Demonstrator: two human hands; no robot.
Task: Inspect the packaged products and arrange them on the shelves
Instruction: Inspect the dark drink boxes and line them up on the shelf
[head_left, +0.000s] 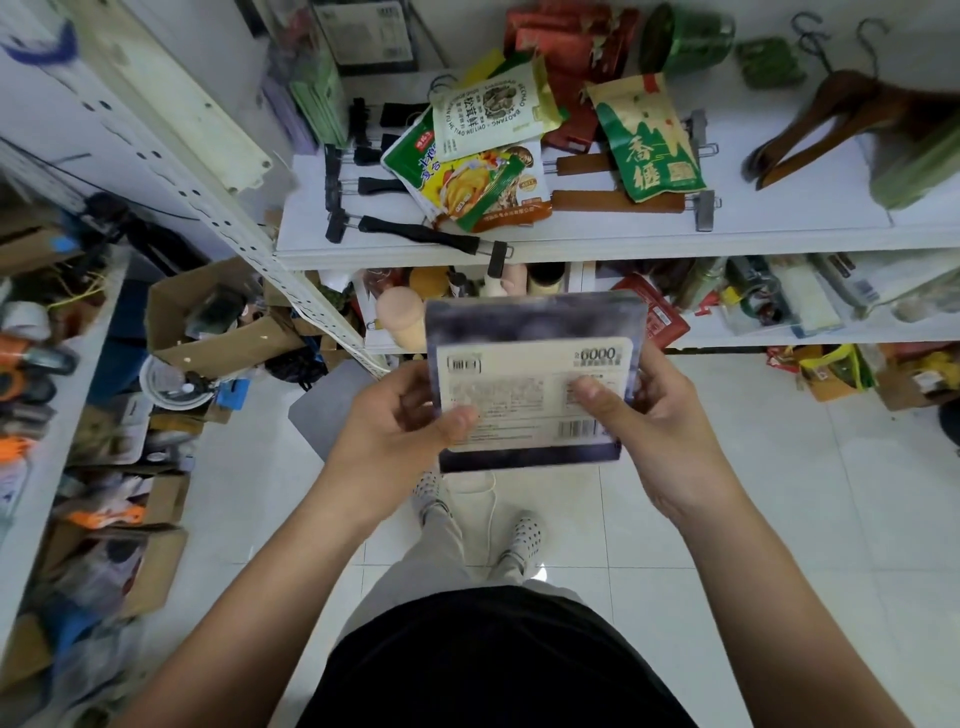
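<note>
A black shirt (493, 660) fills the bottom edge, with both bare forearms reaching forward from it. The left hand (389, 415) and the right hand (660, 410) hold a dark blue pouch (530, 327) upright in the air, just below the front edge of the upper white shelf (649, 239). The pouch's cream back label, with a barcode, faces the camera. Each grip pinches a side of the pouch, with the thumb pressed on the label and the fingers curled behind.

On that shelf lies a loose pile of packets: a white mushroom-soup pouch (488, 117) overlaps a yellow-green one (483, 187), and a green-and-tan pouch (649, 140) lies to their right. Black clip hangers (415, 234) lie along the shelf's left front, and wooden hangers (841, 114) lie at its right end. Below the shelf, to its left, an open cardboard box (218, 322) sits on the floor.
</note>
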